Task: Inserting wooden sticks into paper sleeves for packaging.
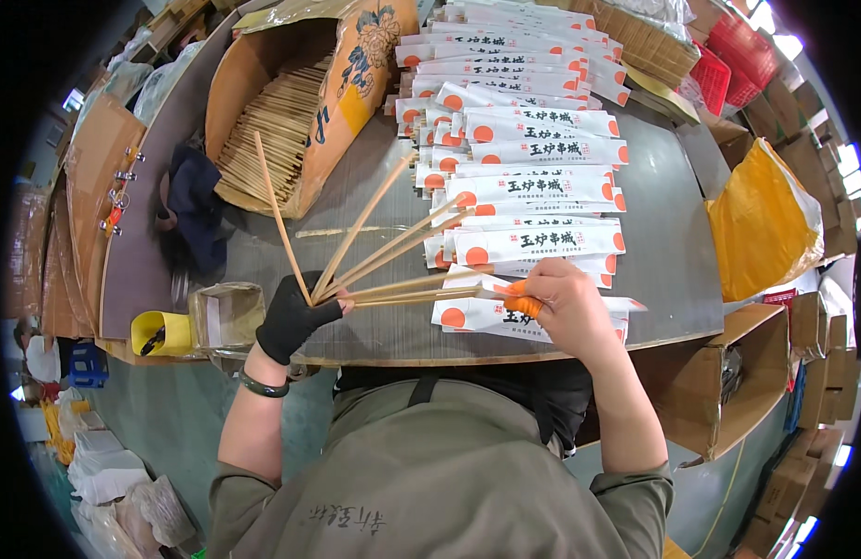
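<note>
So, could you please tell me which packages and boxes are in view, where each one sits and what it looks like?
Paper sleeves: overlapping rows on the grey table; long, white, orange dots, dark print.
Sleeve under the right hand: same kind, chopsticks from the gloved left hand entering it.
Cardboard box: far left, tipped open, brown and yellow, dark flower drawing, full of chopsticks.
Yellow bag: right, bulging.

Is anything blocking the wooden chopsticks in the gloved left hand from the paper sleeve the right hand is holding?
Nothing visible does. The black-gloved left hand fans the wooden chopsticks out, and the lowest pair already runs straight to the white paper sleeve with an orange dot, held open by the right hand. The grey tabletop lies beneath them.
</note>
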Tool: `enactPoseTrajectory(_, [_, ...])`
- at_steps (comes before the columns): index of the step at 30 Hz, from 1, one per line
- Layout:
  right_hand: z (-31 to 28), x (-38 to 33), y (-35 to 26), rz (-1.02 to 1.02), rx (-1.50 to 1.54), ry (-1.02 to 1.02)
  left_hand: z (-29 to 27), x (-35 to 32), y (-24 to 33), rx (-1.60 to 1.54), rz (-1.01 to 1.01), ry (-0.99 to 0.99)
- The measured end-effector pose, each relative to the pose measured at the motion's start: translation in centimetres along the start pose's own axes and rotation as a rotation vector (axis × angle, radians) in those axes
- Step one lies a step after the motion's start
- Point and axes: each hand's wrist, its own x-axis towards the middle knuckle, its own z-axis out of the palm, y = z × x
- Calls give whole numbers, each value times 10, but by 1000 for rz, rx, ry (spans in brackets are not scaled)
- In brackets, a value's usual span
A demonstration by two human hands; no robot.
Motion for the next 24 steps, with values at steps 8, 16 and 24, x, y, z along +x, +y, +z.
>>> enactPoseTrajectory(8, [50,40,-12,-401,-327,105,109,41,31,-547,217,105])
enactPoseTrajectory(16, [48,-22,-15,-271,-535,-283,66,42,0,-318,33,327])
enactPoseTrajectory(24, [58,-33,1,-285,-270,132,66,15,-18,-408,-60,354])
